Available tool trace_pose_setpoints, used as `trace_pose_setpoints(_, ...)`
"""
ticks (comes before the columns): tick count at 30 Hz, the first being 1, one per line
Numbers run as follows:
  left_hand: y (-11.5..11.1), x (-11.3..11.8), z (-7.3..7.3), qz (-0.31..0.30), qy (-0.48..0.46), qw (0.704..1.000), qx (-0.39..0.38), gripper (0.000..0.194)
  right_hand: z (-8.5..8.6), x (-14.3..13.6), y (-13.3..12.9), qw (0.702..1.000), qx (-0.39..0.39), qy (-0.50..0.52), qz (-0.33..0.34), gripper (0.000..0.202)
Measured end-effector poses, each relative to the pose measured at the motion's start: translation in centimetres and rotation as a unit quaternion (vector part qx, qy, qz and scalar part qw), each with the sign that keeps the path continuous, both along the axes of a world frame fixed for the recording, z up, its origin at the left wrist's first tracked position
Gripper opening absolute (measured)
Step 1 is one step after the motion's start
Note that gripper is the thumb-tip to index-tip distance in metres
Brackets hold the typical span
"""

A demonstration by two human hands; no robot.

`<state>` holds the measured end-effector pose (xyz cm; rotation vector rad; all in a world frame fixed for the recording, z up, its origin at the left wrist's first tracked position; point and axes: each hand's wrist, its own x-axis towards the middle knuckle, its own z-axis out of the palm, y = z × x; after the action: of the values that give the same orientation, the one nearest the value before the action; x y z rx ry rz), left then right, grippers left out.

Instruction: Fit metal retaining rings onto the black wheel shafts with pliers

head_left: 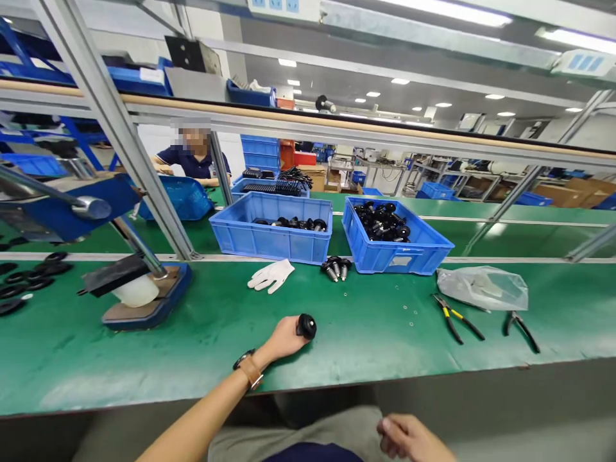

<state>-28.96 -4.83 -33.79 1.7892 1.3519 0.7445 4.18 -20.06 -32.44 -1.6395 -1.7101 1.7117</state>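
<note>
My left hand (285, 336), with a brown-strapped watch (251, 370) on its wrist, is closed around a round black part (307, 326) just over the green bench top (356, 340). The part's round end faces up, with a small pale tip at its middle; the rest is hidden in the fingers. Below the bench edge, close to my lap, my right hand (404, 436) has its fingers curled together. Whether anything is in those fingers I cannot make out. Ahead of my left hand lie several black-and-silver parts (335, 267) and a white glove (272, 276).
Two blue bins (269, 240) (399, 256) with black parts stand at the back. At right lie yellow-handled pliers (455, 319), black-handled pliers (522, 330), a plastic bag (484, 289) and small rings. A press (144, 314) stands left, near black rings (36, 279). A person (195, 157) sits beyond.
</note>
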Motion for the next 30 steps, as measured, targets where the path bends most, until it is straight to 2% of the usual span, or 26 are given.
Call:
trace_pose_setpoints(2,0.3,0.3,0.5,0.012,-0.005,1.000,-0.014,0.017,2.1,-1.0,2.9,0.995,0.027,0.097,0.015,0.062)
trace_pose_setpoints(3,0.6,0.4,0.9,0.016,-0.010,1.000,-0.020,0.016,3.3,-1.8,4.6,0.992,0.048,0.113,0.026,0.061)
trace_pose_setpoints(5,1.4,0.3,1.8,0.015,-0.015,1.000,-0.019,0.015,5.5,-4.2,8.5,0.985,0.149,0.074,0.037,0.054)
trace_pose_setpoints(7,2.7,0.0,2.8,0.004,-0.004,1.000,-0.004,0.015,6.6,-7.3,12.9,0.962,0.268,0.043,0.027,0.053)
trace_pose_setpoints(10,4.9,-0.5,3.6,-0.023,0.029,0.999,0.034,0.011,6.0,-11.7,19.1,0.920,0.387,0.053,0.028,0.062)
trace_pose_setpoints(12,6.1,-0.8,3.7,-0.029,0.039,0.996,0.068,0.008,4.8,-13.4,22.4,0.905,0.416,0.075,0.046,0.066)
trace_pose_setpoints(14,6.9,-1.0,3.4,-0.034,0.046,0.993,0.102,0.007,3.5,-13.9,24.4,0.908,0.408,0.088,0.031,0.066)
trace_pose_setpoints(18,6.7,-1.6,2.5,-0.041,0.054,0.990,0.120,0.013,1.3,-12.6,25.4,0.924,0.368,0.076,-0.071,0.066)
trace_pose_setpoints(21,6.1,-1.8,1.9,-0.024,0.053,0.991,0.120,0.014,0.6,-11.8,24.9,0.926,0.355,0.082,-0.101,0.060)
trace_pose_setpoints(23,5.8,-1.8,1.6,-0.018,0.052,0.991,0.124,0.014,0.6,-11.9,24.6,0.926,0.355,0.104,-0.075,0.056)
trace_pose_setpoints(27,5.5,-1.7,1.4,-0.036,0.047,0.988,0.142,0.018,0.9,-12.8,24.1,0.933,0.320,0.160,0.043,0.074)
trace_pose_setpoints(30,5.3,-1.6,1.6,-0.038,0.029,0.990,0.133,0.026,1.0,-13.1,23.8,0.944,0.262,0.189,0.070,0.071)
